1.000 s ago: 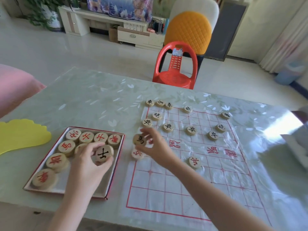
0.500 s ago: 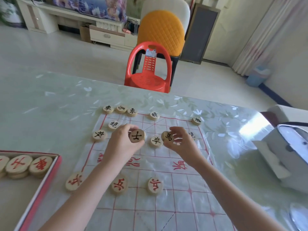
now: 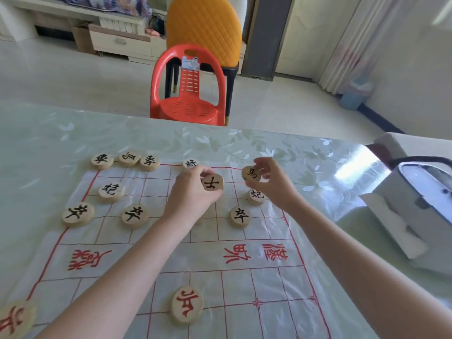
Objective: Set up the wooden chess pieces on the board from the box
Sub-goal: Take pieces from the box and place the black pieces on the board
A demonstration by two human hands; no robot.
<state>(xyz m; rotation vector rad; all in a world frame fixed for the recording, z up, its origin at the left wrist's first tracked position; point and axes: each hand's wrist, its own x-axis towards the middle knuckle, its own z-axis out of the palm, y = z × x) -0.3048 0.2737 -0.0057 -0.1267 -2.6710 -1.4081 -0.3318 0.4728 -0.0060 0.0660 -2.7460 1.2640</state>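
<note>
Two pieces (image 3: 212, 182), each between fingers (image 3: 265, 165)

Both forearms are extended forward. A wooden piece (image 3: 212, 182) is pinched by the left hand (image 3: 193, 193); a second piece (image 3: 251, 172) is pinched by the right hand (image 3: 275, 185).

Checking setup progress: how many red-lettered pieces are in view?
2: one red piece on the board at bottom centre, a second red piece at the bottom-left corner. The left forearm may hide more.
</note>
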